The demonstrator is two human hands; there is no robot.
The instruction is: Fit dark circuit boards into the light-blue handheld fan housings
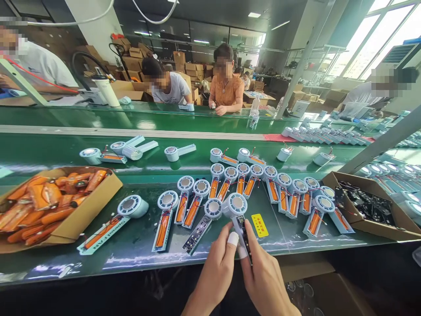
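A light-blue device with a round head (237, 204) and a dark circuit board in its handle is held between my two hands at the table's front edge. My left hand (219, 263) grips the handle from the left, its thumb wrapped in white. On the right side of the handle, the fingers of my right hand (261, 267) press against the board. Just left of it lies another device (198, 232) with a black board showing. Several similar devices with orange batteries (194, 210) lie around, and a yellow label (259, 225) is on the table to the right.
A cardboard box of orange battery packs (95, 210) stands at the left, a box of black boards (408, 230) at the right. Behind runs a green conveyor (204, 140) with more devices. People sit across it. A slanted metal post (384, 140) crosses the right side.
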